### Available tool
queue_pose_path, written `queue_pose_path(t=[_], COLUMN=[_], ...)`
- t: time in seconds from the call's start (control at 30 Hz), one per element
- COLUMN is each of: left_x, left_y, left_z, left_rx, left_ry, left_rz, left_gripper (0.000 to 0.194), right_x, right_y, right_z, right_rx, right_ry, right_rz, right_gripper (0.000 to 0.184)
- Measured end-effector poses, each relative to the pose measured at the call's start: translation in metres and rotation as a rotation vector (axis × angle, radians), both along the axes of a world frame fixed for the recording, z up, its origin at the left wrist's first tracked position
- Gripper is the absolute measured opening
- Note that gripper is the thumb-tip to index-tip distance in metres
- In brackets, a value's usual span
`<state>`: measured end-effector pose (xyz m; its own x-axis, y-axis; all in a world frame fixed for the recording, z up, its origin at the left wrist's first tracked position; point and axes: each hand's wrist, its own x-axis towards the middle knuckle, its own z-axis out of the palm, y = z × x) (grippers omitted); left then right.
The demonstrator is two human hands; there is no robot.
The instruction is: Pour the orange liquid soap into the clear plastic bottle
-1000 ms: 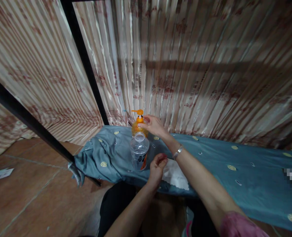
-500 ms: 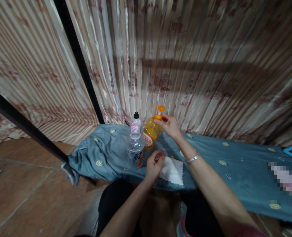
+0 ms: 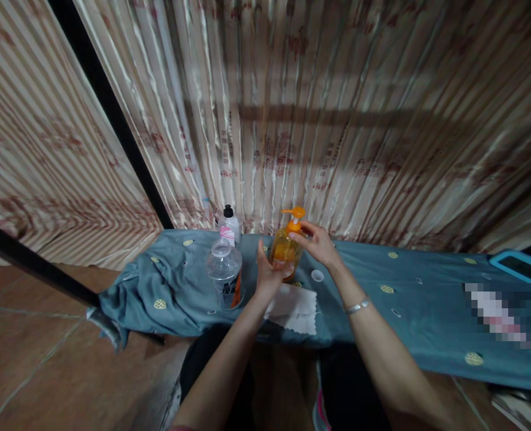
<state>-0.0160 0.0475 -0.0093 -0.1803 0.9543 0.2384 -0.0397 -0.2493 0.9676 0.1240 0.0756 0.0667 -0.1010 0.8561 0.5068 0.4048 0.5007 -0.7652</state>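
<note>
An orange pump bottle (image 3: 287,248) holding amber liquid stands on the blue-green cloth, tilted slightly. My right hand (image 3: 318,242) pinches it at the orange collar under the pump head. Against its lower left side, my left hand (image 3: 269,272) is cupped with the thumb up; its fingers are partly hidden at the bottle. To the left is a clear plastic bottle (image 3: 224,266) with an uncovered mouth. Behind that stands a small bottle with a black cap (image 3: 229,226). A small white cap (image 3: 318,275) lies right of the pump bottle, and a white cloth (image 3: 294,310) lies in front.
The patterned blue-green cloth (image 3: 364,311) covers a long narrow bench. A blue-framed device (image 3: 523,269) and a blurred-out item (image 3: 496,317) lie at the right. Black poles (image 3: 112,120) and a striped curtain (image 3: 283,78) bound the left and back.
My left hand has moved from near the white cloth up to the pump bottle's side. The pump bottle stands more upright and farther from the clear bottle. The white cap now shows fully.
</note>
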Motion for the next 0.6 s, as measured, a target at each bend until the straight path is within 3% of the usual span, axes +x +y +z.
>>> queue_pose_path(t=[0.13, 0.23, 0.37, 0.6], left_x=[0.01, 0.013, 0.015, 0.017], left_y=[0.021, 0.025, 0.023, 0.026], left_z=[-0.005, -0.009, -0.006, 0.0], left_rx=[0.023, 0.058, 0.008, -0.04], left_ry=[-0.067, -0.069, -0.022, -0.05], left_rz=[-0.126, -0.123, -0.063, -0.115], left_gripper=[0.086, 0.071, 0.062, 0.056], right_x=[-0.019, -0.027, -0.022, -0.007], right_y=[-0.008, -0.01, -0.006, 0.006], right_z=[-0.006, -0.009, -0.008, -0.008], right_rx=[0.026, 0.035, 0.03, -0.017], right_ry=[0.071, 0.104, 0.094, 0.141], right_rz=[-0.176, -0.264, -0.168, 0.08], right_gripper=[0.04, 0.036, 0.024, 0.023])
